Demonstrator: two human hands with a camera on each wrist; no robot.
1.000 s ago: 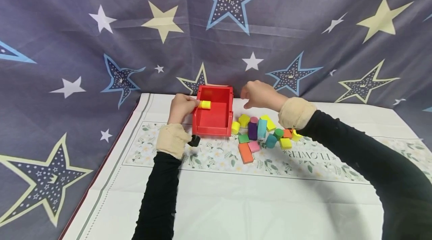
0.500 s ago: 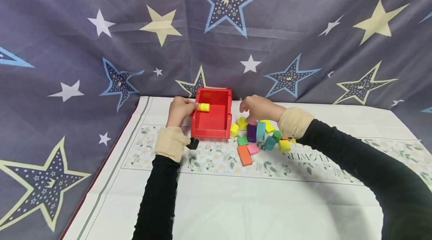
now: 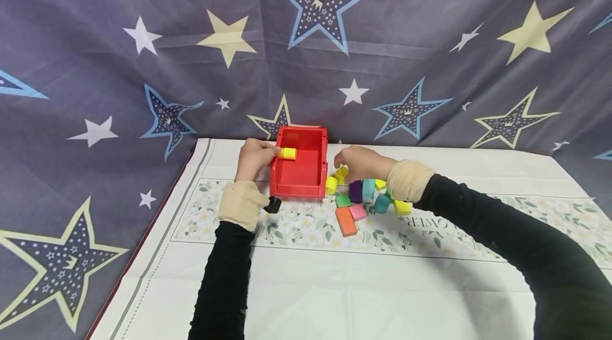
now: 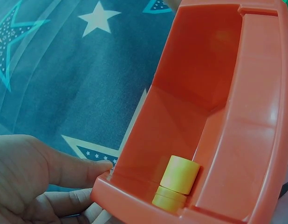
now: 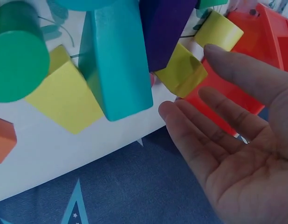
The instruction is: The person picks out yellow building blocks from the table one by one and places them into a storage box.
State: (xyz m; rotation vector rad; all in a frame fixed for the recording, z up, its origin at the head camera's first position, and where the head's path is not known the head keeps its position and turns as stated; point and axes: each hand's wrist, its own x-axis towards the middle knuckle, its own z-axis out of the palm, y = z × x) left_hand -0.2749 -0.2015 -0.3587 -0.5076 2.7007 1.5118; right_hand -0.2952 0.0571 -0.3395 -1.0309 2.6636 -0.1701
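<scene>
My left hand (image 3: 254, 159) pinches the left edge of a red plastic bin (image 3: 298, 191); in the left wrist view the thumb lies at its rim with fingers below. Inside the bin are yellow cylindrical blocks (image 4: 180, 175), close to that hand. To the right of the bin, my right hand (image 3: 360, 162) hovers low over a group of coloured blocks. Its fingers are spread and loosely bent beside a yellow block (image 5: 183, 72), and nothing is gripped. A teal block (image 5: 120, 60) and a purple block (image 5: 162, 32) stand close by.
Nearer the front lie an orange block (image 3: 346, 221), a pink block (image 3: 357, 211) and a green block (image 3: 342, 200). A yellow cylinder (image 3: 331, 185) sits against the bin's right side. Behind the white tablecloth (image 3: 382, 292) hangs a star-patterned curtain (image 3: 406, 37).
My right hand has come down and slightly left toward the yellow block near the bin. The left hand stays at the bin's edge, and the view has tilted slightly.
</scene>
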